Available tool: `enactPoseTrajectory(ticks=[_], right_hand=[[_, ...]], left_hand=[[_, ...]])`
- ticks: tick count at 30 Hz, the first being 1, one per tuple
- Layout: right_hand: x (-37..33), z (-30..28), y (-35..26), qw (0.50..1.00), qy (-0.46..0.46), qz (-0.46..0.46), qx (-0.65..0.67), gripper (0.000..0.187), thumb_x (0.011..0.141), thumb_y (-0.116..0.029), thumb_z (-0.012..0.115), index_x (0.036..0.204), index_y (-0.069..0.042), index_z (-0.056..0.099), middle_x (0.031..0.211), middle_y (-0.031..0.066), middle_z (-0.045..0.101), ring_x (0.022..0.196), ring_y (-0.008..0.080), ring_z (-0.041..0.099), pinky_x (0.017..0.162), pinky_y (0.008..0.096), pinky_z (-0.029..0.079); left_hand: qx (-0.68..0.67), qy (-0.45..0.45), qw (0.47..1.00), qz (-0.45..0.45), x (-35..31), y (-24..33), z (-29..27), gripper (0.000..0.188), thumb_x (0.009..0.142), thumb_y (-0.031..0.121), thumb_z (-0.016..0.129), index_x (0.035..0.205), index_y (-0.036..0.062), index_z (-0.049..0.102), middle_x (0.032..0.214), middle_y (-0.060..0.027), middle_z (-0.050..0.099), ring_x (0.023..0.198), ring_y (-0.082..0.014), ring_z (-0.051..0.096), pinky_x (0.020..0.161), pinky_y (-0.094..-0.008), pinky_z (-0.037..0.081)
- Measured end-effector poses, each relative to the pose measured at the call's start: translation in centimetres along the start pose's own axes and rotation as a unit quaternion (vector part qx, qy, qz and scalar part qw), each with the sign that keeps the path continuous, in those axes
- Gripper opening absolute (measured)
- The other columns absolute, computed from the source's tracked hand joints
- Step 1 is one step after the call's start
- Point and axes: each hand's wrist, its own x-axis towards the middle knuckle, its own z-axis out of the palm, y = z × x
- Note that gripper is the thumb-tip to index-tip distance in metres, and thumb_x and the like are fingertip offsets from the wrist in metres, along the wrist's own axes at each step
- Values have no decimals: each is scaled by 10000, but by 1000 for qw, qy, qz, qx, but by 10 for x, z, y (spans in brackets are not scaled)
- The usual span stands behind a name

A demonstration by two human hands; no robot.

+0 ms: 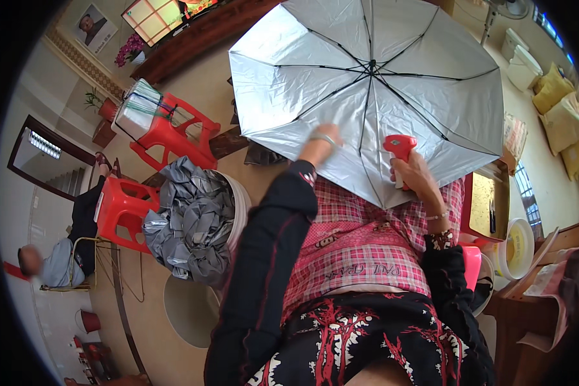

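An opened umbrella (270,96) with a silver inner face and black ribs spreads before me, its near edge over my lap. My right hand (418,175) is closed around a small hand tool (400,145) with a red head and a whitish lower part; its exact kind I cannot make out. It is held over the umbrella's near right panels. My left hand (327,138), with a bracelet at the wrist, is smeared by motion over the near left panels. Whether its fingers hold anything is unclear. A pink checked apron (341,251) covers my lap.
Left of me, a white bucket (241,202) overflows with crumpled silver-grey fabric (190,219). Red stools (125,209) stand beyond it, one carrying a tied bundle (137,109). Another person (64,257) sits farther left. At my right are a metal tray (489,202) and white tub (518,248).
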Motion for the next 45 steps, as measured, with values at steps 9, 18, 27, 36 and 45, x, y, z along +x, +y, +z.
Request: enactPoseTrajectory(ticks=[9, 18, 27, 36, 45], right_hand=[[2, 1, 19, 971, 3, 11, 238, 244, 791, -152, 508, 965, 19, 497, 699, 81, 558, 561, 149, 557, 494, 273, 447], [17, -23, 48, 978, 199, -55, 42, 222, 778, -123, 499, 948, 20, 493, 647, 75, 542, 534, 169, 558, 464, 287, 448], [9, -8, 49, 958, 98, 23, 269, 199, 770, -108, 496, 919, 24, 483, 632, 72, 532, 521, 171, 552, 451, 285, 453], [4, -1, 44, 975, 81, 12, 206, 222, 795, -172, 525, 898, 19, 481, 691, 80, 546, 565, 169, 562, 488, 283, 470], [23, 45, 30, 954, -47, 55, 291, 204, 789, -156, 521, 882, 22, 492, 688, 85, 558, 570, 180, 577, 487, 288, 473]], left_hand=[[-80, 161, 982, -55, -13, 57, 68, 194, 749, 163, 518, 775, 6, 630, 848, -195, 618, 804, -340, 605, 721, -417, 487], [86, 115, 988, -52, -30, 12, 16, 214, 773, 93, 440, 806, 24, 641, 827, -183, 623, 776, -317, 618, 680, -401, 501], [-87, 173, 970, -147, -19, 64, 88, 191, 750, 133, 472, 762, 4, 613, 815, -200, 618, 772, -351, 609, 676, -417, 497], [-32, 222, 965, -137, -18, 58, 94, 187, 820, 103, 400, 833, 12, 563, 805, -187, 616, 750, -314, 623, 632, -380, 514], [-188, 220, 928, -236, -20, 49, 94, 176, 767, 129, 460, 772, -11, 567, 779, -208, 618, 768, -325, 619, 640, -413, 493]])
